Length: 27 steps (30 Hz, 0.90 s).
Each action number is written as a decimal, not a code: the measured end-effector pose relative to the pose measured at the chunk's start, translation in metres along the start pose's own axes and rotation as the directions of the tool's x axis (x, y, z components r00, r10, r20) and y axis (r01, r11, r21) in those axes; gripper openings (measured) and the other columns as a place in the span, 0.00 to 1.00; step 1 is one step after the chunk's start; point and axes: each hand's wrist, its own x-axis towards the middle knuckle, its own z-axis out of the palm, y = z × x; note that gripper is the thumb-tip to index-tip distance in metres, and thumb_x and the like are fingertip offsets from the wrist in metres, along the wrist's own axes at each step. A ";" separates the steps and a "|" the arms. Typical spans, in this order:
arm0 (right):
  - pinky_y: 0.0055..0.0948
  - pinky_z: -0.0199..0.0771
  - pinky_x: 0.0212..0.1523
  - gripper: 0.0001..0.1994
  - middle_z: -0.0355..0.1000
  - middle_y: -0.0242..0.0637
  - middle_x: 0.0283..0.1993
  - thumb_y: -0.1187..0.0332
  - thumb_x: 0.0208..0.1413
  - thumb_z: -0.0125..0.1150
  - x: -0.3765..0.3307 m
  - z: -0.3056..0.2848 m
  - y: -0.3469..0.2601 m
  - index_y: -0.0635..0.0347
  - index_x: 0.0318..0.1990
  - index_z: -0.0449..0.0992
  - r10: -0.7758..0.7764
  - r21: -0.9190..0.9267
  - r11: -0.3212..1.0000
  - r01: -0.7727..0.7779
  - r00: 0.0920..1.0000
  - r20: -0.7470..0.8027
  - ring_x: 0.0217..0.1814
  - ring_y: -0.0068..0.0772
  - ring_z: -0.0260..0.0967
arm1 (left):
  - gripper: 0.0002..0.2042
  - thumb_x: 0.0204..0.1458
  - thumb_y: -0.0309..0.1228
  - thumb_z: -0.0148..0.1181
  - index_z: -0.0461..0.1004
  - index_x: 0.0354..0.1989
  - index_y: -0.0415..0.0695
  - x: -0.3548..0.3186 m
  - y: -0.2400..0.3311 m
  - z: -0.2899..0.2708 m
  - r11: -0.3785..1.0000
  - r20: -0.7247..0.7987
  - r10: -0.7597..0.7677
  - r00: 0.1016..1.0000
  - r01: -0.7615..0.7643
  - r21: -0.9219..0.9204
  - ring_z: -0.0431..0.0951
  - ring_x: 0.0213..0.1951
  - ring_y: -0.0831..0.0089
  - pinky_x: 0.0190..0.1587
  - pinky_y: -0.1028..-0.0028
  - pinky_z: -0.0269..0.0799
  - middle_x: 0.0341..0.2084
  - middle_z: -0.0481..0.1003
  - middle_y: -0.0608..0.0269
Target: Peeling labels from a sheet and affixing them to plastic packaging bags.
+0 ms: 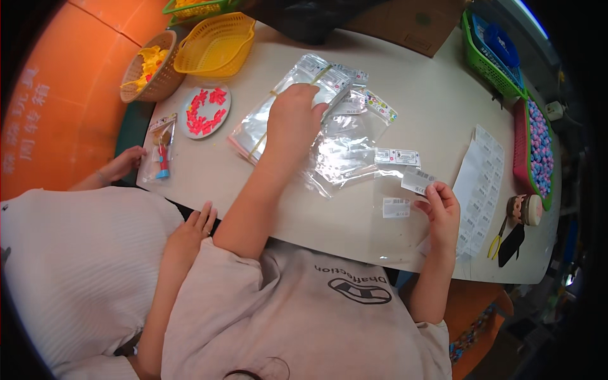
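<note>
My left hand [294, 120] lies over a banded bundle of clear plastic bags [253, 130], fingers curled and pressed onto the bags; its fingertips are partly hidden. Loose clear bags [345, 149] with printed header strips overlap beside it. In my right hand [443, 206], thumb and fingers pinch a small white label [418, 182]. Just left of those fingers, a second white label [396, 208] lies flat on a clear bag [386, 237] near the table's front edge.
Label sheets [481, 190] lie to the right, near a jar [525, 209], yellow-handled pliers [496, 246] and a basket of beads [538, 149]. At left are a plate of pink pieces [227, 101], a yellow basket [215, 47], a bagged toy [162, 158] and another person's hand [190, 237].
</note>
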 end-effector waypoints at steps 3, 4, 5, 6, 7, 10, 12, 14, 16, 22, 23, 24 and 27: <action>0.27 0.76 0.45 0.18 0.71 0.40 0.51 0.68 0.62 0.55 -0.009 0.019 -0.005 0.59 0.58 0.61 -0.020 0.119 0.993 0.016 0.999 0.036 0.49 0.30 0.73 | 0.12 0.47 0.32 0.67 0.77 0.36 0.39 0.002 -0.015 0.004 0.953 0.358 -0.070 0.931 -0.044 0.301 0.75 0.42 0.54 0.43 0.60 0.73 0.35 0.75 0.53; 0.28 0.76 0.47 0.25 0.69 0.43 0.55 0.68 0.63 0.54 -0.014 0.028 -0.007 0.57 0.64 0.53 -0.054 0.131 0.990 0.050 0.998 0.029 0.52 0.33 0.73 | 0.12 0.47 0.32 0.67 0.77 0.36 0.39 -0.005 -0.009 0.009 0.971 0.306 -0.033 0.951 -0.042 0.236 0.75 0.42 0.55 0.44 0.61 0.72 0.34 0.75 0.53; 0.28 0.76 0.47 0.25 0.69 0.43 0.55 0.68 0.63 0.54 -0.015 0.032 -0.007 0.57 0.64 0.53 -0.054 0.136 0.989 0.051 0.998 0.018 0.52 0.33 0.73 | 0.12 0.47 0.33 0.67 0.77 0.35 0.38 -0.011 -0.001 0.014 0.985 0.250 0.003 0.968 -0.046 0.168 0.74 0.43 0.56 0.44 0.61 0.72 0.34 0.75 0.54; 0.28 0.75 0.49 0.29 0.66 0.46 0.58 0.70 0.62 0.55 -0.013 0.037 -0.007 0.55 0.66 0.47 -0.128 0.077 0.989 0.125 0.991 0.044 0.54 0.34 0.71 | 0.14 0.46 0.35 0.67 0.76 0.37 0.38 -0.018 0.005 0.019 0.997 0.202 0.027 0.979 -0.040 0.059 0.75 0.43 0.57 0.45 0.62 0.72 0.34 0.75 0.54; 0.29 0.74 0.51 0.34 0.64 0.48 0.60 0.71 0.61 0.56 -0.009 0.044 -0.007 0.53 0.67 0.41 -0.198 0.023 0.980 0.197 0.977 0.080 0.56 0.34 0.70 | 0.14 0.46 0.35 0.67 0.76 0.37 0.38 -0.024 0.010 0.021 0.997 0.208 0.033 0.978 -0.046 0.061 0.75 0.43 0.57 0.45 0.62 0.72 0.34 0.75 0.54; 0.33 0.73 0.53 0.40 0.59 0.52 0.63 0.72 0.55 0.64 0.009 0.081 -0.019 0.53 0.68 0.40 -0.252 -0.060 0.964 0.260 0.960 0.123 0.59 0.39 0.67 | 0.18 0.46 0.39 0.68 0.76 0.42 0.40 -0.042 0.020 0.023 1.000 0.470 0.005 0.883 -0.018 0.023 0.76 0.44 0.55 0.47 0.62 0.72 0.40 0.76 0.53; 0.34 0.73 0.53 0.42 0.58 0.53 0.63 0.71 0.53 0.67 0.031 0.101 -0.019 0.53 0.68 0.40 -0.271 -0.135 0.948 0.288 0.954 0.132 0.59 0.40 0.66 | 0.18 0.46 0.38 0.68 0.76 0.43 0.40 -0.046 0.015 0.025 0.999 0.390 0.041 0.920 -0.040 -0.012 0.76 0.46 0.56 0.48 0.62 0.72 0.42 0.76 0.53; 0.36 0.73 0.54 0.44 0.56 0.55 0.63 0.70 0.50 0.70 0.055 0.120 -0.013 0.53 0.67 0.41 -0.441 -0.354 0.815 0.459 0.887 0.134 0.59 0.44 0.66 | 0.19 0.45 0.37 0.69 0.77 0.44 0.41 -0.041 0.009 0.018 0.997 0.303 0.074 0.950 -0.064 -0.041 0.76 0.47 0.56 0.49 0.63 0.72 0.44 0.76 0.54; 0.37 0.73 0.54 0.44 0.57 0.55 0.63 0.69 0.50 0.70 0.066 0.136 -0.025 0.53 0.67 0.41 -0.501 -0.340 0.788 0.513 0.856 0.128 0.59 0.44 0.66 | 0.19 0.45 0.35 0.70 0.77 0.45 0.41 -0.026 -0.005 0.004 0.994 0.093 -0.032 0.995 0.022 0.106 0.76 0.49 0.57 0.51 0.63 0.71 0.45 0.76 0.54; 0.39 0.74 0.47 0.46 0.64 0.53 0.55 0.68 0.44 0.74 0.120 0.201 -0.033 0.53 0.66 0.46 -0.599 -0.328 0.728 0.602 0.791 0.122 0.49 0.44 0.71 | 0.15 0.45 0.35 0.69 0.79 0.40 0.41 -0.001 -0.024 0.000 0.949 0.239 -0.080 0.968 0.001 0.316 0.76 0.46 0.56 0.46 0.64 0.73 0.41 0.77 0.51; 0.39 0.74 0.47 0.46 0.64 0.53 0.55 0.68 0.44 0.74 0.129 0.207 -0.029 0.53 0.66 0.46 -0.609 -0.323 0.722 0.612 0.784 0.124 0.49 0.44 0.71 | 0.15 0.45 0.35 0.69 0.79 0.40 0.41 0.003 -0.026 0.002 0.948 0.229 -0.074 0.971 -0.003 0.318 0.76 0.46 0.56 0.46 0.64 0.73 0.41 0.77 0.51; 0.40 0.73 0.47 0.47 0.66 0.52 0.52 0.68 0.43 0.75 0.138 0.211 -0.025 0.52 0.66 0.47 -0.638 -0.402 0.658 0.636 0.755 0.151 0.48 0.45 0.71 | 0.14 0.45 0.34 0.68 0.80 0.39 0.40 0.006 -0.030 0.005 0.967 0.144 -0.105 0.984 0.068 0.244 0.76 0.44 0.55 0.46 0.64 0.73 0.39 0.77 0.51; 0.41 0.72 0.47 0.48 0.71 0.50 0.46 0.69 0.39 0.77 0.146 0.212 -0.024 0.48 0.66 0.48 -0.650 -0.507 0.579 0.638 0.737 0.186 0.46 0.50 0.72 | 0.13 0.45 0.33 0.67 0.80 0.38 0.41 0.021 -0.034 0.004 0.976 0.021 -0.163 0.986 0.158 0.153 0.77 0.41 0.53 0.45 0.63 0.73 0.35 0.76 0.52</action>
